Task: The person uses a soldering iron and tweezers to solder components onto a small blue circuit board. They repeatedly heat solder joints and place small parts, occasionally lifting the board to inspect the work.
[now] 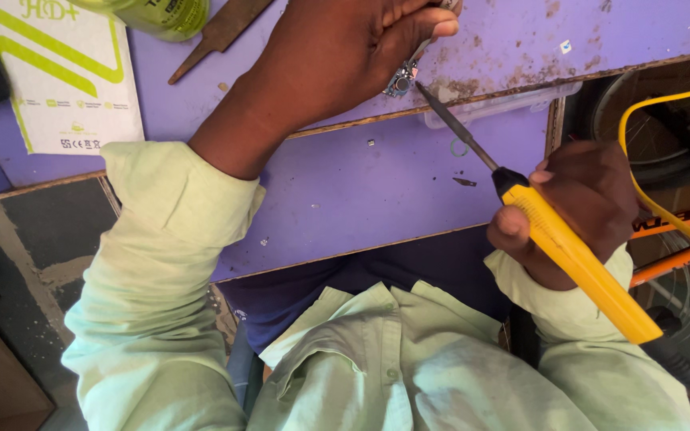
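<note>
Left hand (337,56) pinching small metal electronic part (402,80) over scuffed purple counter (345,191); right hand (580,211) closed around yellow-handled soldering iron (576,255), tip touching the part.

Right hand (584,203) holds soldering iron (569,247) at small circuit board (402,81).

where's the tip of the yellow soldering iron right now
In the head view, the yellow-handled soldering iron sits in the right hand, its dark tip up and left of that hand, touching the small metal component held by the left hand above the purple table.
</note>
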